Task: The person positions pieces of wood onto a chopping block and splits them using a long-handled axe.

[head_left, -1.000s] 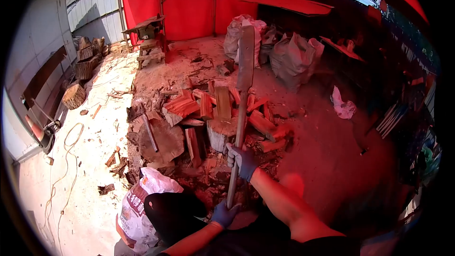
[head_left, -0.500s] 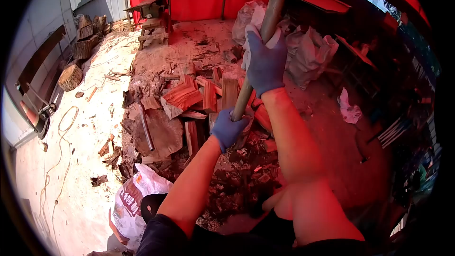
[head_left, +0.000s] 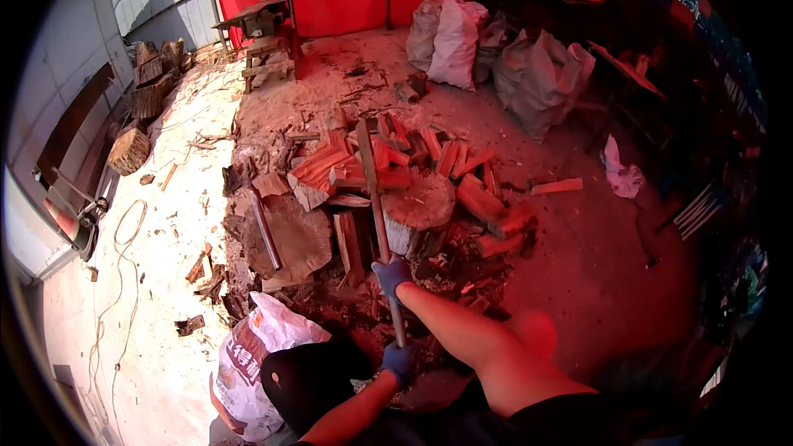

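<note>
A long-handled tool [head_left: 377, 206] with a narrow flat head slants up over the split wood. Near the handle's lower end my left hand [head_left: 398, 363], in a blue glove, is wrapped round it. Higher on the same handle my right hand [head_left: 391, 276], gloved too, is closed. The tool's head lies just left of an upright chopping block [head_left: 420, 201], whose top shows bare wood. Split firewood [head_left: 320, 168] is heaped behind and beside the block. To the left sits a wide round stump [head_left: 301, 239] with a metal bar [head_left: 265, 228] on it.
A printed white sack [head_left: 244, 367] stands by my knee. Full sacks [head_left: 541, 83] are at the back, near a wooden stand [head_left: 267, 54]. Logs [head_left: 130, 151] and a cord [head_left: 121, 281] lie on the left. Split pieces [head_left: 557, 187] lie right of the block.
The tool has swung up and then down over the wood, and both hands have come lower. The wood piece on the block is gone from its top; a split piece now lies to the right.
</note>
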Demonstrator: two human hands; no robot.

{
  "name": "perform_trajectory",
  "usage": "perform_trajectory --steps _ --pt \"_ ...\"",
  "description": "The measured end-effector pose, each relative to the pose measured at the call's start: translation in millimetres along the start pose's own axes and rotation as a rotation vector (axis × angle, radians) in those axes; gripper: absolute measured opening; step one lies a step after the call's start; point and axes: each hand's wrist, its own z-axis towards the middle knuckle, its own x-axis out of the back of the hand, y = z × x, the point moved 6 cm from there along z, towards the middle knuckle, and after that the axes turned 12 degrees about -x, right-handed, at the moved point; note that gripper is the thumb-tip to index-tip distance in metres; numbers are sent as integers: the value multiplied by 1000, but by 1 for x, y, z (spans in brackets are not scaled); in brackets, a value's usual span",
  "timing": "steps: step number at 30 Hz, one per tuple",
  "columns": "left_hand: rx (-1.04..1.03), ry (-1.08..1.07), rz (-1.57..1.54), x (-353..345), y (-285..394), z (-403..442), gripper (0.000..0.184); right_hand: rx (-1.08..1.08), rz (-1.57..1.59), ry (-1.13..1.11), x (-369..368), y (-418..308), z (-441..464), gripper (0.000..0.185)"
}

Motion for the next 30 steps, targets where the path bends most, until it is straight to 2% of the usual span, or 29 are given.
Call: perform_trajectory --steps 2,4,6,7,8,10,11,12,14,16,17,18,20,22,23,26,27,28,30 --pt "-31 -20 15 -1 -3 -3 7 -4 84 7 20 13 19 32" --pt "39 -200 73 -11 4 -8 11 -81 220 52 41 26 25 31" --pt "33 -258 92 -5 9 -19 17 -153 419 -53 59 17 -8 29" --pt "-27 -284 179 -2 29 -31 21 -159 431 -51 65 11 -29 29" --pt "-89 -313 264 -1 52 -45 28 -177 549 -164 67 4 -49 28" --pt "-257 -277 573 15 124 -90 51 -242 746 -425 56 11 -61 24" --pt "-402 -293 812 33 157 -107 63 -159 723 -420 56 5 -77 24" --pt "-463 -249 872 43 191 -134 56 -153 747 -446 47 4 -93 28" --pt "-583 -79 723 63 266 -194 45 -219 781 -593 26 -7 -145 22" --pt "-779 85 544 72 322 -246 35 -213 860 -743 5 -17 -193 31" --pt "-942 223 559 61 343 -264 27 -222 781 -843 -3 -19 -218 36" --pt "-1035 241 638 62 358 -270 16 -292 739 -838 -4 -20 -248 40" --pt "-1214 352 620 22 375 -278 4 -360 774 -847 -14 -12 -264 41" --pt "-1184 233 625 -11 372 -255 5 -405 845 -902 -14 -5 -252 42" --pt "-1161 215 631 -30 365 -242 8 -357 1010 -1277 -40 9 -216 46" --pt "-1176 169 663 -60 345 -187 12 -396 1030 -1286 -21 8 -191 45" --pt "-1208 201 682 -68 346 -168 10 -471 840 -1033 -5 12 -185 53" --pt "-1161 205 615 -65 345 -142 10 -554 691 -933 5 12 -174 64" --pt "-1290 269 462 -55 354 -95 8 -333 122 -944 36 -3 -142 67"
